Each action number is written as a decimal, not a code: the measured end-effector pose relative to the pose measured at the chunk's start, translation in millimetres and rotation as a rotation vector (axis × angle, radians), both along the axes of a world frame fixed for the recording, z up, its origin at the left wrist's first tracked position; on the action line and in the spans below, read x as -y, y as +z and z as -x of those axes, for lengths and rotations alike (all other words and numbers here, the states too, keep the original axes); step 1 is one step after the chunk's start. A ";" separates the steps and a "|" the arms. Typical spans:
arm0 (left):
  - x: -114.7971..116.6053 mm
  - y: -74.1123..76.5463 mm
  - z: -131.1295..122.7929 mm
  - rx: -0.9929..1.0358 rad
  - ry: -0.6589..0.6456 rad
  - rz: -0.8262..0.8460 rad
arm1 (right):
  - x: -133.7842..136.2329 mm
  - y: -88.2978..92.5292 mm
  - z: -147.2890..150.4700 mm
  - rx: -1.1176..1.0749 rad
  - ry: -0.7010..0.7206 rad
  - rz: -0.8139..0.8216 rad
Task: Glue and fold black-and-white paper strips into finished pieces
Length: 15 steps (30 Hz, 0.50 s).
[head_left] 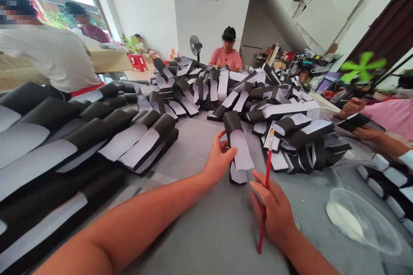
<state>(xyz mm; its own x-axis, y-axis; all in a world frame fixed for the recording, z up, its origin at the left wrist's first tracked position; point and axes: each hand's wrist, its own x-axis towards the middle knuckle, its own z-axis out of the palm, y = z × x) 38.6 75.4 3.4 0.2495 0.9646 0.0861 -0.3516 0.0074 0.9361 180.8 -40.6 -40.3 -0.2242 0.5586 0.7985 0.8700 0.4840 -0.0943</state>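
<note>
My left hand (pixel 219 154) pinches the side of a folded black paper piece (pixel 232 124) with a white lower panel, which stands over the grey table in front of me. A second white-ended piece shows just beneath it. In my right hand (pixel 274 206) is a red-handled paintbrush (pixel 268 167), held nearly upright with its pale bristles at the top. The fingertips of that hand are close to the lower edge of the paper piece; whether they touch it I cannot tell. Nearby on the right sits a clear plastic bowl (pixel 383 227) with white paste (pixel 344 221) in it.
Black-and-white paper pieces lie in rows on the left (pixel 87 137) and in a large heap (pixel 209 86) across the back. A co-worker's hands (pixel 364 131) hold a black piece at the right. Another person (pixel 226 51) sits behind the heap, near a black fan (pixel 195 45).
</note>
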 end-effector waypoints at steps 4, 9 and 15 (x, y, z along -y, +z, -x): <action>-15.7 2.1 8.4 0.004 0.118 0.072 | 0.0 -0.1 -1.5 -0.010 -0.019 0.011; -30.4 -3.1 13.2 -0.039 0.229 0.165 | -2.1 5.4 1.7 0.067 0.060 0.130; -34.0 -9.3 10.4 -0.027 0.205 0.140 | -4.9 4.4 3.8 0.126 0.116 0.292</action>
<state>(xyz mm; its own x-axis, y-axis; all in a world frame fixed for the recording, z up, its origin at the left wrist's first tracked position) 28.2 109.4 -5.9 0.0478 0.9973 -0.0557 -0.3337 0.0685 0.9402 177.0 -35.6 -35.9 -0.3864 0.7247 0.5705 0.8244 0.5488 -0.1387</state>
